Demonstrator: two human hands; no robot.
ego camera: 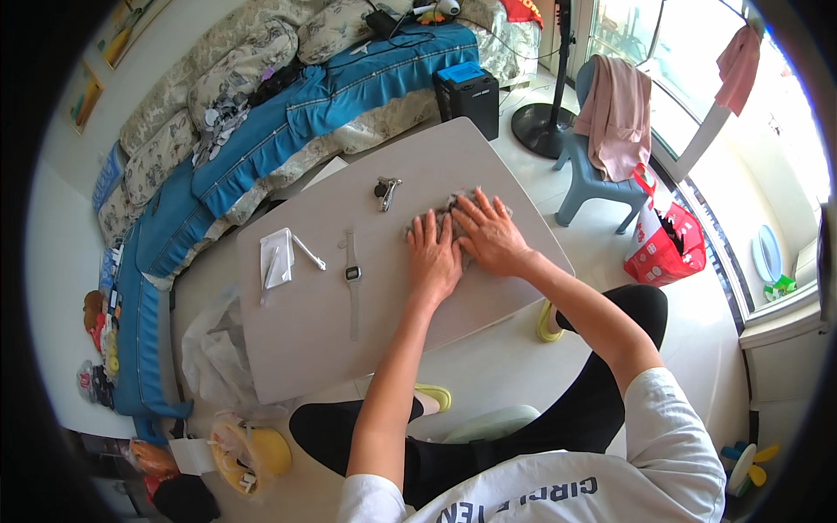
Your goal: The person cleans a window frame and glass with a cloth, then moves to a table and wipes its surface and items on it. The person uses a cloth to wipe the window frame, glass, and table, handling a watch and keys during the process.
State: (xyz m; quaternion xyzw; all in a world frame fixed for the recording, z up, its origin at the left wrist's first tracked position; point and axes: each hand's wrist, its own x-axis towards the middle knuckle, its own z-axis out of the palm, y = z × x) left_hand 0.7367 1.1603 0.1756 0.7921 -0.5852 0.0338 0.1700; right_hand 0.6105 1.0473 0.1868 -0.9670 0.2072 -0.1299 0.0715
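Both hands rest palm down on a crumpled grey cloth [429, 221] near the far right part of a low table [386, 353]. My left hand [436, 258] lies on its left side, fingers spread a little. Beside it, my right hand [489, 234] presses on the cloth's right part with the fingers apart. The palms and much of the cloth are hidden. To the left lies a digital wristwatch [353, 273] with its metal band laid out straight. Beyond it is a small metal tool [390, 193], its kind unclear. A white pen-like stick [308, 252] lies by a clear plastic packet [277, 257].
A sofa with a blue cover [392, 59] runs behind and left of the table. A black box [467, 101], a stand base [543, 127], a blue plastic chair [575, 176] and a red bag [667, 252] stand beyond and right. A yellow bin [271, 451] is at lower left.
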